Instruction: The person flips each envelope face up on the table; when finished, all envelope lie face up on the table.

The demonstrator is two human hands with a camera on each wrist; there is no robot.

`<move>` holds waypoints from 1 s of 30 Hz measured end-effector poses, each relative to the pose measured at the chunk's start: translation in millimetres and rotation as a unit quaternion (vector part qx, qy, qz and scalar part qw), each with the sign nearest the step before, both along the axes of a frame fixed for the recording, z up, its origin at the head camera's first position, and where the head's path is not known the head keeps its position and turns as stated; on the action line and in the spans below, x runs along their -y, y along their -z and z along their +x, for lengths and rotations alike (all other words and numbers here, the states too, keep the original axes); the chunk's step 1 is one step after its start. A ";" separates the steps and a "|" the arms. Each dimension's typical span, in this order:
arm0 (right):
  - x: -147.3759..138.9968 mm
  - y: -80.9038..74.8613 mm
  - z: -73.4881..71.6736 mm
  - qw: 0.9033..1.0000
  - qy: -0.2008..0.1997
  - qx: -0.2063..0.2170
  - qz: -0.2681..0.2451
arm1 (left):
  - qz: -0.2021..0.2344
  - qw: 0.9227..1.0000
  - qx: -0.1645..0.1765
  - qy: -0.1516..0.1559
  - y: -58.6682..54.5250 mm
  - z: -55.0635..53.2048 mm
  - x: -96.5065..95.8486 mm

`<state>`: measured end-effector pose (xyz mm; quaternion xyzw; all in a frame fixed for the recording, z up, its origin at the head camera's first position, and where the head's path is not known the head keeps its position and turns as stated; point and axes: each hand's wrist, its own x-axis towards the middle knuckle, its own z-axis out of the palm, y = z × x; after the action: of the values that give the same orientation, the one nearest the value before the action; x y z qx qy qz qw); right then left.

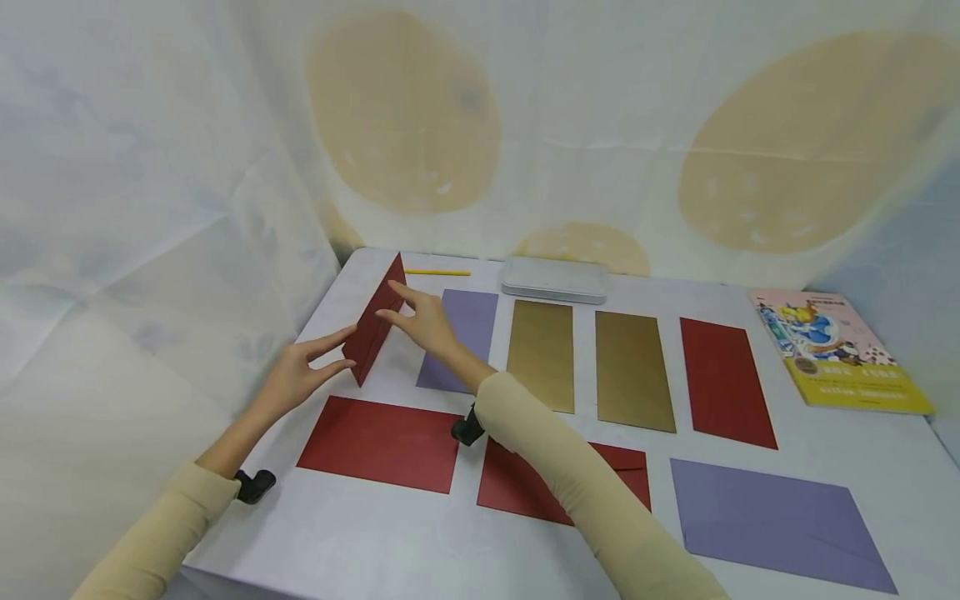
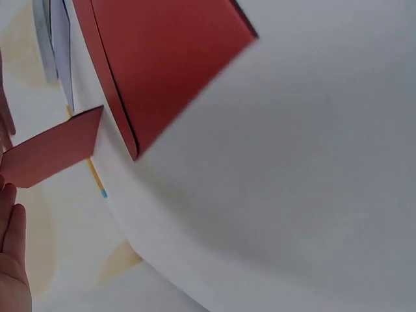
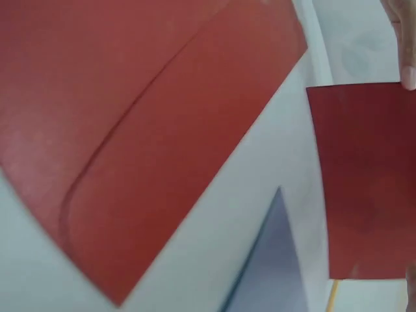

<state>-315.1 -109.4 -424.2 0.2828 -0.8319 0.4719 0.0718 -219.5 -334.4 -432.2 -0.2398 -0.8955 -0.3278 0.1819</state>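
A red envelope [image 1: 378,321] is held up on edge, slanted, above the far left of the table. My left hand [image 1: 292,379] grips its near end between thumb and fingers. The fingers and thumb of my right hand [image 1: 427,321] are at its far right side, holding it. In the left wrist view the raised envelope [image 2: 58,146] spans between fingers at the left edge. The right wrist view shows the raised envelope [image 3: 370,182] with a fingertip on its top edge; the rest of the hands is cut off.
Red envelopes [image 1: 382,446] lie at the front. Purple envelopes [image 1: 780,521], gold envelopes [image 1: 540,354] and another red envelope [image 1: 727,379] lie around. Behind are a yellow pencil [image 1: 438,272] and a grey metal case [image 1: 555,279]. At the right lies a picture book [image 1: 840,350]. Curtains hang behind and at left.
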 end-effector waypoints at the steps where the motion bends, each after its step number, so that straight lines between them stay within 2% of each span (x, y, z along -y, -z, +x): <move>1: -1.5 1.9 0.5 1.000 -0.003 0.007 0.000 | 0.009 1.000 -0.001 0.000 0.0 0.2 2.5; 4: -5.8 8.7 2.5 0.999 -0.018 0.023 0.024 | 0.025 1.000 -0.004 -0.010 0.5 1.3 9.7; 8: -8.3 17.7 5.5 0.994 -0.061 0.042 0.075 | 0.041 0.999 0.005 -0.023 2.1 1.8 17.4; 12: -7.3 22.5 9.2 0.985 -0.111 0.057 0.122 | 0.068 0.996 0.041 -0.042 1.9 1.2 24.4; 18: -4.3 22.6 17.9 0.975 -0.153 0.056 0.151 | 0.092 0.986 0.111 -0.085 0.7 -0.2 33.9; 24: -2.7 23.9 24.3 0.961 -0.173 0.025 0.216 | 0.089 0.976 0.164 -0.112 9.7 -4.8 37.5; 30: -0.8 27.6 25.2 0.940 -0.184 -0.006 0.288 | 0.037 0.970 0.198 -0.138 22.1 -8.9 39.4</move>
<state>-289.9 -108.5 -451.8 0.4427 -0.8650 0.2158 -0.0958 -228.5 -373.7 -454.3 -0.0377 -0.9253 -0.3736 0.0536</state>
